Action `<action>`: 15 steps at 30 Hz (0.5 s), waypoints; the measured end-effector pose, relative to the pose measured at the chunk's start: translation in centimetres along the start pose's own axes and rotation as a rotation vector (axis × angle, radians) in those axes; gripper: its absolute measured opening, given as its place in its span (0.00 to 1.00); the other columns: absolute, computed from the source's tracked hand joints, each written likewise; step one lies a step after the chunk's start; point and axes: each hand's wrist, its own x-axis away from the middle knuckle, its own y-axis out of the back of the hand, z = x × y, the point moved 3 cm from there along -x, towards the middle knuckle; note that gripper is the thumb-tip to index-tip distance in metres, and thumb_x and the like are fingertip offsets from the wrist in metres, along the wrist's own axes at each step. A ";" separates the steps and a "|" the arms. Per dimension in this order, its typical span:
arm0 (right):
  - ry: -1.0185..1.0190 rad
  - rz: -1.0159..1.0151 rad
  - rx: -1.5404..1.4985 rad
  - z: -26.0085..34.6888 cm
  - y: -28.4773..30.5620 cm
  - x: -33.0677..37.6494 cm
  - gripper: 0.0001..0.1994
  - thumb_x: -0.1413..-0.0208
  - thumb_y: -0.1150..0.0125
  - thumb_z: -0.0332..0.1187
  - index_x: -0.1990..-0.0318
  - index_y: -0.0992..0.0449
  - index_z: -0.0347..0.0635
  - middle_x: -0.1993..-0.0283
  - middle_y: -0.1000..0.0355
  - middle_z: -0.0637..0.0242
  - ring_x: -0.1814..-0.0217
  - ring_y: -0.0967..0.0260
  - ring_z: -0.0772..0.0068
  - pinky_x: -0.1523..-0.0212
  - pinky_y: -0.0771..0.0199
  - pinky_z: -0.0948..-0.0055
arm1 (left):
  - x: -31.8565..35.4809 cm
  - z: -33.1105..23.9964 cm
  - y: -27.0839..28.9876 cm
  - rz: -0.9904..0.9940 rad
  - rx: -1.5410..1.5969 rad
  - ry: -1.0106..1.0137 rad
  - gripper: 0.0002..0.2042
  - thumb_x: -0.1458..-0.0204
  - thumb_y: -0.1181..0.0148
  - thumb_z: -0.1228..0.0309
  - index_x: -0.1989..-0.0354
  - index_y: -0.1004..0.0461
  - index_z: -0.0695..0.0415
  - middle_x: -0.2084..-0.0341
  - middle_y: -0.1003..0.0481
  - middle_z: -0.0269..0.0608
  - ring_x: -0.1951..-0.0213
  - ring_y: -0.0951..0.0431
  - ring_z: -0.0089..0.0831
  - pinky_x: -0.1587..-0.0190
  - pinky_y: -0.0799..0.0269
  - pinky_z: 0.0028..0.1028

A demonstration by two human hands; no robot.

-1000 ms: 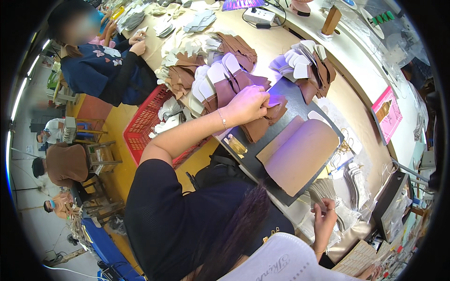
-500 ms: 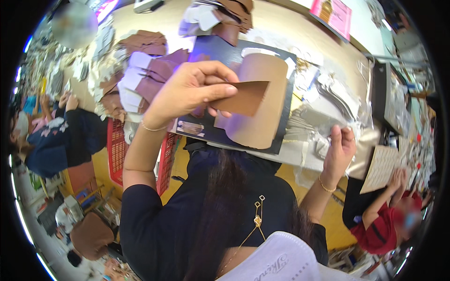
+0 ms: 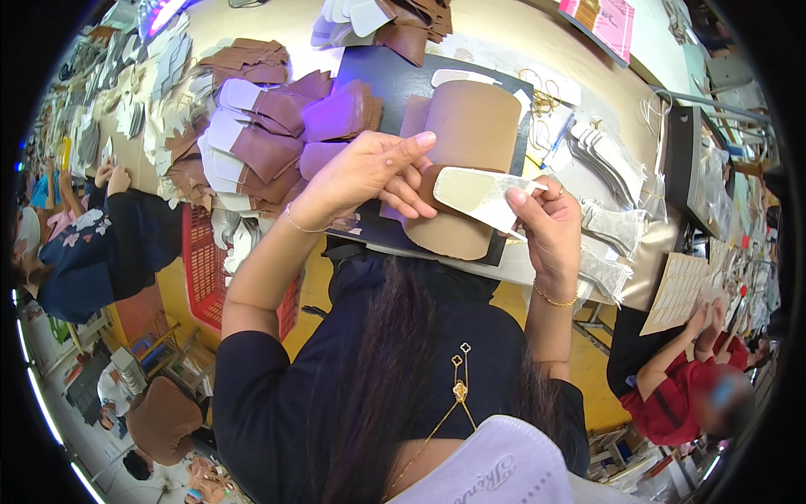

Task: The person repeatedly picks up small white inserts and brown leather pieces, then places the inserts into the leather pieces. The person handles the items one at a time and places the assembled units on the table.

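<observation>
My right hand (image 3: 550,223) pinches a flat off-white piece (image 3: 478,191) with a rounded end, between thumb and fingers. That rounded end overlaps a brown leather-like piece (image 3: 429,182), of which only a strip shows beside my left hand's fingertips. My left hand (image 3: 382,176) has its thumb raised and its fingers against the brown piece; their exact contact is partly hidden. Beneath both hands stands a tan curved form (image 3: 474,126) on a dark mat (image 3: 369,74). Brown pieces with white ends (image 3: 267,149) lie in overlapping stacks left of my left hand.
Fanned grey-white pieces (image 3: 606,164) and bundled ones (image 3: 613,220) lie on the right of the table. A blue pen (image 3: 556,143) is near them. A red basket (image 3: 201,273) stands below the table's left side. People sit at both sides.
My right hand has come left from the grey-white pieces, now carrying an off-white piece. My left thumb has lifted, and the brown piece is now mostly covered.
</observation>
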 end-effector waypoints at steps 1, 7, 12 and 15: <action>0.005 0.009 0.005 0.1 -0.3 -0.2 0.06 0.47 0.33 0.27 0.68 0.26 0.38 0.74 0.25 0.66 0.77 0.28 0.81 0.75 0.28 0.83 | 0.1 -0.1 -0.1 0.017 -0.008 -0.021 0.28 0.37 0.54 0.52 0.66 0.27 0.73 0.75 0.21 0.54 0.77 0.18 0.35 0.76 0.20 0.22; -0.025 0.012 0.055 0.0 -1.1 -0.5 0.06 0.47 0.34 0.27 0.68 0.26 0.37 0.74 0.25 0.66 0.77 0.28 0.80 0.75 0.28 0.82 | 0.4 -0.3 0.0 0.072 0.025 -0.001 0.27 0.41 0.45 0.50 0.65 0.29 0.71 0.75 0.23 0.50 0.72 0.17 0.35 0.72 0.20 0.23; -0.018 0.012 0.052 -0.3 -1.2 -0.6 0.06 0.47 0.34 0.27 0.68 0.26 0.37 0.74 0.25 0.66 0.77 0.28 0.80 0.75 0.29 0.82 | 0.4 -0.4 0.0 0.102 0.028 -0.005 0.27 0.41 0.46 0.51 0.65 0.27 0.71 0.74 0.23 0.49 0.72 0.17 0.34 0.72 0.20 0.23; -0.018 0.010 0.056 -0.5 -1.1 -0.6 0.06 0.46 0.34 0.27 0.68 0.27 0.37 0.74 0.25 0.66 0.77 0.28 0.81 0.75 0.29 0.82 | 0.4 -0.3 0.0 0.100 0.022 -0.002 0.26 0.41 0.45 0.52 0.66 0.26 0.71 0.74 0.23 0.49 0.71 0.17 0.34 0.72 0.20 0.23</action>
